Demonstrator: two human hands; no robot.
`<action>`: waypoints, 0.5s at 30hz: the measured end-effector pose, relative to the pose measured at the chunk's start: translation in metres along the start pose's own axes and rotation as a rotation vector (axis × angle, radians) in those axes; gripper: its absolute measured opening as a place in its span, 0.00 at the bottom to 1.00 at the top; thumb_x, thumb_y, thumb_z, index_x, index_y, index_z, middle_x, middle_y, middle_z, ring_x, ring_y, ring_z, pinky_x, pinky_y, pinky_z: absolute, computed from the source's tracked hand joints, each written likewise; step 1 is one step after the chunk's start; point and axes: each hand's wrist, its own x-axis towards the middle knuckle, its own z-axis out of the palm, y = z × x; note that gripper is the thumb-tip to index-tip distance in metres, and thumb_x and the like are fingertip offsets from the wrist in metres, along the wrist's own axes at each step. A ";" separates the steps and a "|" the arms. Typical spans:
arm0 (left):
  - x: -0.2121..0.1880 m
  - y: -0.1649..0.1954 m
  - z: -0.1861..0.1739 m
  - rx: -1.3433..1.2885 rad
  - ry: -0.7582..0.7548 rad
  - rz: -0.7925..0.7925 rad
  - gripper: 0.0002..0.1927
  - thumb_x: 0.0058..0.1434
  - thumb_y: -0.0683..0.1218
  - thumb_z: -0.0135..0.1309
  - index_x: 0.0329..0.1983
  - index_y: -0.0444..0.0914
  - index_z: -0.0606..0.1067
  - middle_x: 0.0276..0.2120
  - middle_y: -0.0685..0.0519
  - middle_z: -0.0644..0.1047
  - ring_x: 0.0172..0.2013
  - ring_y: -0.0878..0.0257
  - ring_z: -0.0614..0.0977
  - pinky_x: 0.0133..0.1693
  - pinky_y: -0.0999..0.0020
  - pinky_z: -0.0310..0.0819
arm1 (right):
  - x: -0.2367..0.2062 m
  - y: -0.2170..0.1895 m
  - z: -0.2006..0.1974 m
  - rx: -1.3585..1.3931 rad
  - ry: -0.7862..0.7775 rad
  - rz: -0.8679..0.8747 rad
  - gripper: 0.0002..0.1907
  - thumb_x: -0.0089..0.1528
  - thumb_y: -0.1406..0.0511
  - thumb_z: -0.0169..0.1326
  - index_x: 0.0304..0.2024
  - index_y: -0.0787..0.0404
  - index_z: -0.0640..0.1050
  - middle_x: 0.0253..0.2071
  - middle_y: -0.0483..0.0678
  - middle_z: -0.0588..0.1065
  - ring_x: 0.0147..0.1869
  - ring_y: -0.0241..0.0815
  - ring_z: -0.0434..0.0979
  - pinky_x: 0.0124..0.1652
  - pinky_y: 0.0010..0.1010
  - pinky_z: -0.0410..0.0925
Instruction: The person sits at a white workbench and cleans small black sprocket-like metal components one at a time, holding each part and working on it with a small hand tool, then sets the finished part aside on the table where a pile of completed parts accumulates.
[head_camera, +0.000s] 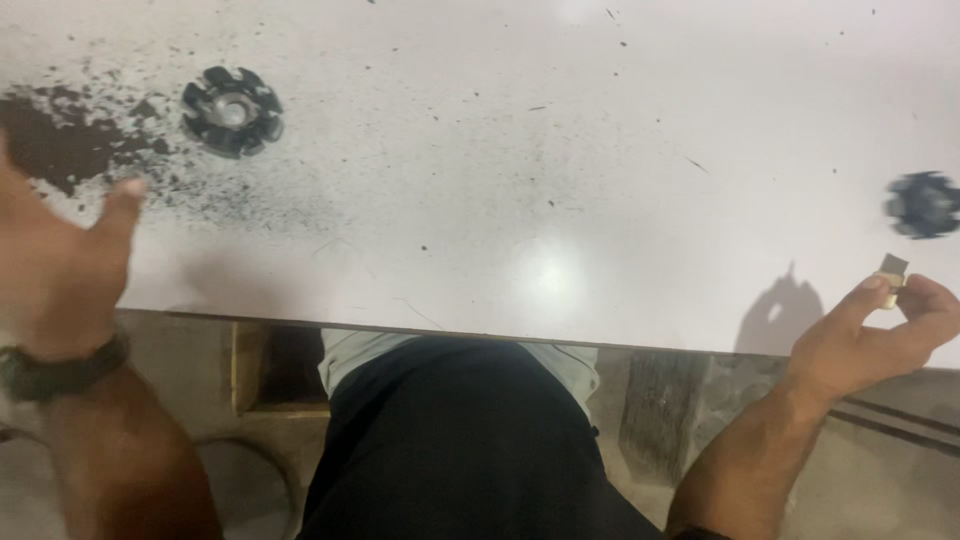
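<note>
My right hand (868, 335) hovers at the table's near right edge, pinching a small flat rectangular metal piece (891, 270) between thumb and fingertips. Just above it on the table lies a dark toothed round part (922, 204), blurred. My left hand (55, 265) is raised at the far left with fingers spread and holds nothing; a dark band circles its wrist. Up and to the right of that hand, a second dark toothed round part (232, 110) with a pale centre rests on the white table (520, 190).
Dark powder and grime (60, 140) spread across the table's left end around the toothed part. Small dark specks dot the rest of the surface. Below the table edge are my dark trousers (460, 450) and a concrete floor.
</note>
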 end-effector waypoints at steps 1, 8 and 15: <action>0.012 0.010 0.004 -0.074 0.093 0.157 0.42 0.70 0.57 0.62 0.73 0.27 0.58 0.62 0.35 0.70 0.56 0.45 0.76 0.54 0.52 0.76 | -0.004 -0.005 0.006 0.041 -0.015 -0.006 0.12 0.69 0.79 0.47 0.55 0.70 0.69 0.53 0.54 0.69 0.58 0.45 0.73 0.57 0.37 0.69; 0.085 0.113 0.027 0.051 -0.331 0.072 0.49 0.64 0.70 0.63 0.65 0.26 0.63 0.54 0.32 0.73 0.53 0.40 0.75 0.50 0.44 0.75 | -0.027 -0.086 0.050 0.270 -0.160 0.115 0.08 0.74 0.74 0.55 0.53 0.70 0.70 0.52 0.53 0.69 0.58 0.43 0.71 0.62 0.40 0.68; 0.024 0.191 -0.007 -0.071 -0.575 0.076 0.65 0.54 0.75 0.61 0.77 0.29 0.47 0.67 0.29 0.61 0.60 0.40 0.71 0.54 0.45 0.73 | -0.037 -0.130 0.050 0.396 -0.234 0.101 0.11 0.75 0.69 0.56 0.57 0.66 0.71 0.52 0.50 0.70 0.56 0.42 0.72 0.74 0.48 0.61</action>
